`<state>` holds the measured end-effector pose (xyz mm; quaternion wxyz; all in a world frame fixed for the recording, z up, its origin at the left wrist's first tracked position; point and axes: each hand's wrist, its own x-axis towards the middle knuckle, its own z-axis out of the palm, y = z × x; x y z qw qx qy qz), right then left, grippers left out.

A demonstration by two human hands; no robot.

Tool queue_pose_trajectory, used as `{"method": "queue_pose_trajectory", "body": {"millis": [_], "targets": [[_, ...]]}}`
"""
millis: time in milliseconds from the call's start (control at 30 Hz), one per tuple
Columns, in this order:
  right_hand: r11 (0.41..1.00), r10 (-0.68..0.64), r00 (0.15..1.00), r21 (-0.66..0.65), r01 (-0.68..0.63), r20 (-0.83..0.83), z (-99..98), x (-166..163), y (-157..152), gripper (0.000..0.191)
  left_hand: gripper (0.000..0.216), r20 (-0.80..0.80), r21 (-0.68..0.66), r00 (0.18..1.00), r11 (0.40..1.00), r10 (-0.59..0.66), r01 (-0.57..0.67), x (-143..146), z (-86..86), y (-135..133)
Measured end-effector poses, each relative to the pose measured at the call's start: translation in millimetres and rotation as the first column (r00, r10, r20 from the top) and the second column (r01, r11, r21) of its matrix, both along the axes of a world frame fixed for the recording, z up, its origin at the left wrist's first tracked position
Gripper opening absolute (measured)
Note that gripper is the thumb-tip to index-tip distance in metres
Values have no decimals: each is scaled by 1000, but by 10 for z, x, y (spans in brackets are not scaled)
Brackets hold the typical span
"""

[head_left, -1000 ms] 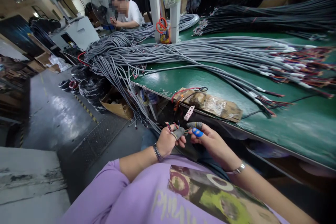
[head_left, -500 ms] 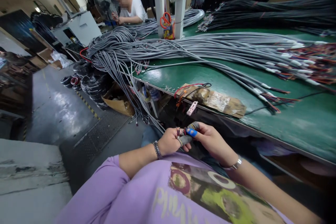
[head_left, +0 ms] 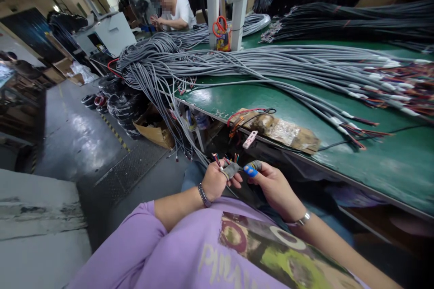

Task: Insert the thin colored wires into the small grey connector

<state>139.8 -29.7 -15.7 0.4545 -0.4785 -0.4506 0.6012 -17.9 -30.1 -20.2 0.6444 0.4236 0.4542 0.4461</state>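
Observation:
My left hand (head_left: 216, 180) is closed around the end of a grey cable, with a grey wrap on its thumb. Fanned coloured wires (head_left: 233, 158) stick up from that grip. Just to the right, my right hand (head_left: 267, 180) pinches with a blue-covered thumb against a wrapped finger. A thin dark strand seems to run between the two hands; its end inside the right pinch is hidden. Grey cables (head_left: 198, 149) hang off the bench edge down to my left hand. Both hands are in front of my body, below the bench edge.
The green bench (head_left: 213, 99) carries a long bundle of grey cables (head_left: 271, 61) with stripped wire ends. Near its edge lies a taped cardboard piece (head_left: 281, 131) beside a pink tag (head_left: 250, 139). Orange scissors (head_left: 219, 26) hang at a post. A co-worker (head_left: 176, 11) sits behind.
My hands have moved slightly apart, and the coloured wires now show spread above my left hand. The whole view has shifted a little.

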Motion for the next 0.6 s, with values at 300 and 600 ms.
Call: {"method": "queue_pose_trajectory", "body": {"millis": [300,600], "targets": [[999,39,999,22,-39,3,60,16,56,47,50,-85,44,995,998,-42,45,-9,155,-39],[1000,13,1000,-27,-13,-17,77,-55,119,47,51,-137,65,988,995,-68,77,-11,141,-3]]}}
